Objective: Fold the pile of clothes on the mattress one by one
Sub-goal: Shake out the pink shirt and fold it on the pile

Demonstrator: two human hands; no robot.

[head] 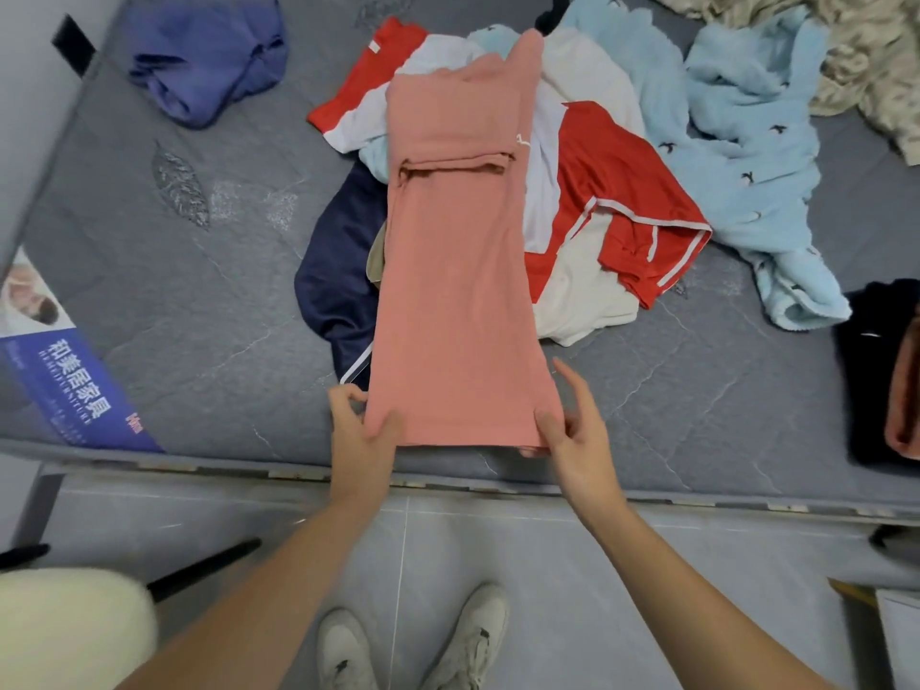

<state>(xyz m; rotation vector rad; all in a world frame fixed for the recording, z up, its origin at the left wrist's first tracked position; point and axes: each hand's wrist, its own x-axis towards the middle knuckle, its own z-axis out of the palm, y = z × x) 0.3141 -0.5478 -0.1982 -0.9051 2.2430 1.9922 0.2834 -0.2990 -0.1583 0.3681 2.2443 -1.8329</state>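
At the near edge of the mattress (199, 301) we pinch the pink shirt's (455, 291) bottom corners, left hand (361, 433) and right hand (577, 430) each gripping one, its length laid over the pile of clothes (597, 191).

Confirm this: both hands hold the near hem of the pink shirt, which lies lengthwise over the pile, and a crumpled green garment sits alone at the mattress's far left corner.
One thing is wrong: the garment alone at the far left is blue-purple, not green, as the head view shows. The rest holds: left hand and right hand hold the pink shirt's near hem.
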